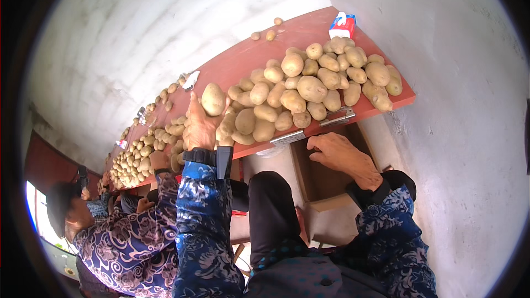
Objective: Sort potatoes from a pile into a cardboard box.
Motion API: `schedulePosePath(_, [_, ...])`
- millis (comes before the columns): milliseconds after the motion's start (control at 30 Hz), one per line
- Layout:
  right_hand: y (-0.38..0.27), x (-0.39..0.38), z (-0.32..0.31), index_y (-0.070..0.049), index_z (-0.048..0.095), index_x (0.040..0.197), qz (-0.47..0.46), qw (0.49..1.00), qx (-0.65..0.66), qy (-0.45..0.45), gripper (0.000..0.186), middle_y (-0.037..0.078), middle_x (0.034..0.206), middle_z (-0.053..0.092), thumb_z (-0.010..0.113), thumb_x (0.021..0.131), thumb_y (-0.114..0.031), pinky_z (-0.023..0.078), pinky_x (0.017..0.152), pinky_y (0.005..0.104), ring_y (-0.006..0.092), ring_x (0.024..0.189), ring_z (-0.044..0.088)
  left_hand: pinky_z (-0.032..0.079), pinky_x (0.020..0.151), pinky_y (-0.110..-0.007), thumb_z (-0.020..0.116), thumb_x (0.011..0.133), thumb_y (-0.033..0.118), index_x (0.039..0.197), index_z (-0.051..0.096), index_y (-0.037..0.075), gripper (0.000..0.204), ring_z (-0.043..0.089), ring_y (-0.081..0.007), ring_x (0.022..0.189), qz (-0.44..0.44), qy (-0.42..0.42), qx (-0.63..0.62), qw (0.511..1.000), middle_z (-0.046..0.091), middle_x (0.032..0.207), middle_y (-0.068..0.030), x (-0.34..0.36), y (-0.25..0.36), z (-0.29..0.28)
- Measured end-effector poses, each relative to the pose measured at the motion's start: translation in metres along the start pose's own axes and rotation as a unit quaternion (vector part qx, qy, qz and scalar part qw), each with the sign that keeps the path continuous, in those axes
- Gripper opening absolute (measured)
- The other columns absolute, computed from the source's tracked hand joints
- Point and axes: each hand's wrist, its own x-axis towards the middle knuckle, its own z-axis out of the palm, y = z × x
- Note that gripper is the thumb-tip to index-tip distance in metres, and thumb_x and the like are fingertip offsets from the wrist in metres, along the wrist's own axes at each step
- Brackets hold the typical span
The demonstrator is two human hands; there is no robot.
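Note:
My left hand (201, 128) is raised at the table's front edge, its fingers and thumb closed around a large oval potato (213, 99). Just right of that hand, a heap of potatoes (312, 89) covers the front of the red table (232, 55). My right hand (343, 155) hovers palm down past the table edge, above an open cardboard box (330, 205). Its fingers are loosely bent, with a gap between index finger and thumb, and no object shows in them. The inside of the box looks dark and is partly hidden by this hand.
A tissue box (343, 25) stands at the table's far right corner. Metal hinges (288, 138) sit along the front edge. A few loose potatoes (270, 35) lie at the back. At my left, a co-worker (130, 237) in a patterned sleeve sits close by another potato pile (132, 160).

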Motion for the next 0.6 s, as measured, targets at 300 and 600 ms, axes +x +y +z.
schedulePosePath(300, [0.007, -0.003, 0.006, -0.004, 0.064, 0.103, 0.014, 0.999, -0.042, -0.025, 0.025, 0.016, 0.096, 0.069, 0.069, 0.083, -0.019, 0.049, 0.084, 0.0464, 0.0364, 0.097, 0.064, 0.056, 0.078, -0.047, 0.066, 0.091, 0.031, 0.125, 0.050, 0.002, 0.047, 0.061, -0.0320, 0.102, 0.034, -0.066, 0.181, 0.981, 0.058, 0.116, -0.0162, -0.018, -0.007, -0.014])
schedulePosePath(600, [0.005, -0.008, 0.005, -0.004, 0.064, 0.101, 0.022, 0.997, -0.061, -0.040, 0.024, 0.016, 0.096, 0.069, 0.069, 0.082, -0.018, 0.050, 0.086, 0.0474, 0.0360, 0.098, 0.064, 0.052, 0.082, -0.035, 0.073, 0.079, 0.020, 0.134, 0.052, 0.003, 0.061, 0.063, -0.0231, 0.097, 0.180, -0.051, 0.546, 0.817, 0.062, 0.115, -0.0145, 0.006, -0.045, -0.023])
